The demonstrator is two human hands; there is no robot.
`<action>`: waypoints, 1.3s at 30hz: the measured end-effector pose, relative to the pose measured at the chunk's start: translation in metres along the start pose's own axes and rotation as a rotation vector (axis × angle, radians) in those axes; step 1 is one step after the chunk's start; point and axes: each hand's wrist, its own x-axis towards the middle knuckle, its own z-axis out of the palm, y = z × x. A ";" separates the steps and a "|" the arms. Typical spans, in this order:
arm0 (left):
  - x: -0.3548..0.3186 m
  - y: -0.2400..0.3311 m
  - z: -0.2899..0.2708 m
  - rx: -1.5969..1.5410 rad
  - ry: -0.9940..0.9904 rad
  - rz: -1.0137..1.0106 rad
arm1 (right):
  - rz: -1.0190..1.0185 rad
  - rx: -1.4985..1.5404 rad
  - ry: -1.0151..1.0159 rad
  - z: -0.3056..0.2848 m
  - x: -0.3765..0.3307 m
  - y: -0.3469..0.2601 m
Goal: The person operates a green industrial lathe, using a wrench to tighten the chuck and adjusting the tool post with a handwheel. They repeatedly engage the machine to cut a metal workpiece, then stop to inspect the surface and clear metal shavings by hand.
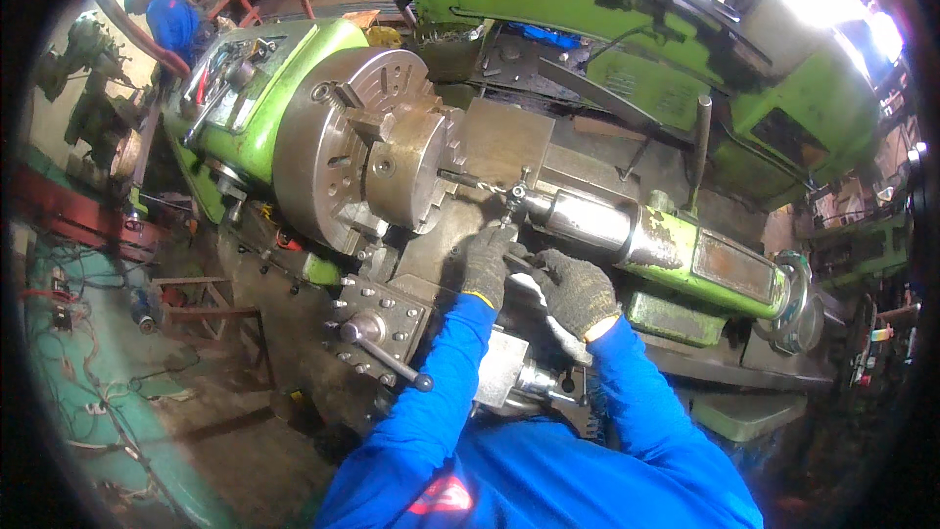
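Observation:
Both my hands wear dark grey knitted gloves. My left hand [485, 263] is closed round the lower end of a thin bar handle on a small metal tool holder [516, 198]. A slim fluted bit [475, 182] extends from that holder toward the round steel workpiece [403, 172]; whether it is a drill or a tap, I cannot tell. The workpiece is clamped in the big lathe chuck [318, 152]. Just right of the left hand, my right hand [576, 289] is closed, fingers curled near a thin rod end. Its grip is hidden, and a pale strip shows beneath it.
The tailstock [671, 245] with its shiny quill [592, 218] stands right of the holder. Nearer me sits a square tool post [377, 323] with a ball-ended lever [397, 362]. Tools lie on the green headstock [245, 69]. Cables trail over the floor at left.

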 end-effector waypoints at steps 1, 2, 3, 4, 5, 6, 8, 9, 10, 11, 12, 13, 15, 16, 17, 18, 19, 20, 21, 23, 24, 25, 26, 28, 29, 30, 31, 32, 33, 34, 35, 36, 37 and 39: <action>-0.001 0.005 0.000 -0.047 0.024 -0.068 | -0.042 0.016 0.022 -0.009 -0.003 -0.010; -0.002 0.014 0.005 -0.095 0.043 -0.138 | -0.080 0.030 0.046 -0.014 -0.004 -0.015; -0.002 0.019 0.007 -0.144 0.063 -0.208 | -0.116 -0.008 0.078 -0.014 -0.004 -0.016; 0.000 0.014 0.003 -0.143 0.049 -0.159 | -0.106 -0.022 0.066 -0.014 -0.004 -0.015; 0.002 0.012 0.002 -0.144 0.035 -0.105 | -0.099 -0.037 0.056 -0.013 -0.002 -0.013; 0.003 0.010 0.001 -0.146 0.021 -0.051 | -0.093 -0.052 0.045 -0.012 0.000 -0.011; 0.000 0.018 0.009 -0.119 0.061 -0.094 | -0.123 -0.034 0.068 -0.006 0.002 -0.002; -0.003 0.024 0.014 -0.104 0.081 -0.117 | -0.137 -0.023 0.079 -0.003 0.002 0.002; -0.002 0.023 0.015 -0.089 0.091 -0.132 | -0.153 -0.029 0.090 -0.001 0.001 0.005; -0.002 0.024 0.015 -0.075 0.103 -0.143 | -0.174 -0.033 0.101 0.001 0.000 0.006; -0.003 0.024 0.016 -0.060 0.114 -0.154 | -0.193 -0.037 0.113 0.001 -0.001 0.004; -0.003 0.022 0.016 -0.101 0.107 -0.134 | -0.160 -0.108 0.027 -0.002 0.000 -0.001; 0.002 0.013 0.016 -0.188 0.093 -0.090 | -0.094 -0.255 -0.142 -0.019 0.009 -0.027; 0.014 0.002 0.006 -0.237 0.065 -0.184 | -0.126 -0.275 -0.110 -0.018 0.013 -0.032; 0.031 -0.013 -0.009 -0.286 0.034 -0.283 | -0.152 -0.297 -0.080 -0.013 0.017 -0.035; 0.029 0.002 -0.001 -0.328 -0.004 -0.387 | -0.170 -0.318 -0.044 -0.008 0.022 -0.032; 0.026 0.013 0.016 -0.161 0.104 -0.421 | -0.210 -0.359 -0.015 0.009 0.031 -0.019; 0.047 -0.006 0.000 -0.133 0.057 -0.515 | -0.211 -0.382 -0.032 0.013 0.032 -0.024; 0.083 -0.041 -0.027 -0.110 0.010 -0.603 | -0.217 -0.408 -0.049 0.017 0.033 -0.034; 0.110 -0.038 -0.028 0.481 -0.070 -0.687 | -0.171 -0.435 -0.062 0.023 0.031 -0.041; 0.110 -0.015 -0.012 1.033 -0.100 -0.725 | -0.131 -0.428 -0.064 0.026 0.030 -0.039; 0.100 -0.006 -0.003 1.013 -0.070 -0.726 | -0.090 -0.421 -0.064 0.028 0.030 -0.036; 0.093 0.004 0.002 0.990 -0.027 -0.722 | -0.062 -0.409 -0.062 0.029 0.033 -0.035; 0.082 0.017 0.010 0.936 0.048 -0.715 | 0.000 -0.410 -0.160 0.025 0.038 -0.032; 0.080 0.019 0.012 0.909 0.088 -0.708 | 0.002 -0.402 -0.183 0.023 0.039 -0.031; 0.088 -0.002 -0.004 0.470 0.069 -0.630 | -0.011 -0.392 -0.206 0.022 0.039 -0.033; 0.101 -0.043 -0.036 0.030 0.053 -0.529 | -0.031 -0.390 -0.193 0.024 0.039 -0.039; 0.100 -0.053 -0.041 -0.163 0.020 -0.454 | -0.023 -0.389 -0.176 0.027 0.039 -0.036; 0.088 -0.048 -0.036 -0.357 -0.030 -0.394 | -0.010 -0.386 -0.152 0.027 0.040 -0.033; 0.077 -0.041 -0.033 -0.320 -0.074 -0.362 | 0.003 -0.404 -0.185 0.023 0.040 -0.032; 0.061 -0.021 -0.024 -0.282 -0.110 -0.327 | 0.010 -0.419 -0.222 0.017 0.038 -0.035; 0.053 -0.010 -0.019 -0.310 -0.120 -0.275 | 0.012 -0.435 -0.261 0.014 0.037 -0.039; 0.046 -0.003 -0.015 -0.338 -0.130 -0.227 | 0.016 -0.445 -0.276 0.013 0.039 -0.041; 0.051 -0.003 -0.018 -0.341 -0.128 -0.213 | 0.014 -0.473 -0.305 0.011 0.043 -0.047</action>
